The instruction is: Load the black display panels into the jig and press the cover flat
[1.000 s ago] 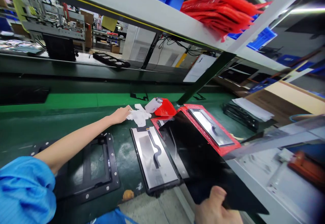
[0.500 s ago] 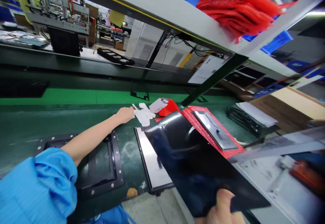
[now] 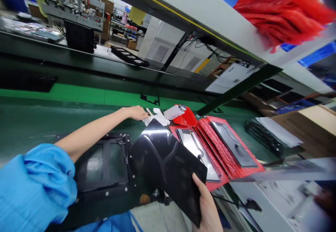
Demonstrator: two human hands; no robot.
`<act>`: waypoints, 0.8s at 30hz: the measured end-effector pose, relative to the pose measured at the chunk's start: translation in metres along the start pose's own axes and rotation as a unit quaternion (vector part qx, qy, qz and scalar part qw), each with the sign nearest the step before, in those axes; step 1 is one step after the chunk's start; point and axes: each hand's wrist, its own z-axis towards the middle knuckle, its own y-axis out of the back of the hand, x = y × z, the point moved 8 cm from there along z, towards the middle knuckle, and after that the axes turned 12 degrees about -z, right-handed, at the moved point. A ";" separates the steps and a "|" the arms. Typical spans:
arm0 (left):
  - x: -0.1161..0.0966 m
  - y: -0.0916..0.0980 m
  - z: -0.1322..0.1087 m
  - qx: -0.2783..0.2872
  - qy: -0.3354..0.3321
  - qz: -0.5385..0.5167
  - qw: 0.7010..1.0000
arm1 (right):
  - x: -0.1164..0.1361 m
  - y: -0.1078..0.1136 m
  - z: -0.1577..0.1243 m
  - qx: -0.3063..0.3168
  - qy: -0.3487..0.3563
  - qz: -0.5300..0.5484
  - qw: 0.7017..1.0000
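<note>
My right hand (image 3: pixel 208 207) grips the lower right edge of a glossy black flat panel (image 3: pixel 168 162), thumb on the face towards me. The panel is tilted, with light streaks and smudges on it. My left hand (image 3: pixel 138 113) reaches across the bench, its fingertips closed on the edge of a crumpled white wipe (image 3: pixel 160 116). A white bottle with a metal cap (image 3: pixel 174 112) lies tilted just right of the wipe, against a red tray (image 3: pixel 187 117). Below my left forearm lies a black frame (image 3: pixel 128 162) with round silver dots, partly covered by my sleeve.
Silver-backed panels (image 3: pixel 194 144) lie on red bubble-wrap bags (image 3: pixel 217 148) at right. Farther right are stacked black parts (image 3: pixel 262 137) beside a cardboard box (image 3: pixel 301 127). A slanted dark green post (image 3: pixel 236 88) supports an overhead shelf holding red bags (image 3: pixel 280 14).
The black panel has swung left and closer to upright, uncovering a silver-backed panel on red wrap and hiding the one at the bench edge. My left hand stays by the wipe. The view has shifted.
</note>
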 end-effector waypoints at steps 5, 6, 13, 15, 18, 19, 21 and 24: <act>0.010 0.085 -0.091 -0.061 -0.004 0.007 0.998 | 0.030 -0.020 -0.010 -0.007 0.222 -0.116 0.968; 0.011 0.102 -0.119 -0.088 0.004 0.015 0.996 | 0.043 -0.029 -0.020 0.010 0.322 -0.167 0.932; 0.010 0.168 -0.332 -0.361 0.059 0.047 0.929 | 0.083 -0.129 -0.128 0.223 0.758 -0.341 0.510; 0.017 0.158 -0.374 -0.378 0.098 0.040 0.920 | 0.078 -0.149 -0.156 0.210 0.850 -0.351 0.333; 0.030 0.132 -0.418 -0.383 0.137 0.030 0.913 | 0.074 -0.167 -0.166 0.193 0.878 -0.354 0.256; 0.035 0.123 -0.427 -0.380 0.145 0.029 0.913 | 0.072 -0.171 -0.166 0.194 0.879 -0.354 0.253; 0.042 0.105 -0.441 -0.379 0.149 0.030 0.913 | 0.068 -0.172 -0.161 0.206 0.875 -0.352 0.261; 0.049 0.081 -0.450 -0.394 0.142 0.023 0.908 | 0.078 -0.165 -0.139 0.253 0.821 -0.317 0.401</act>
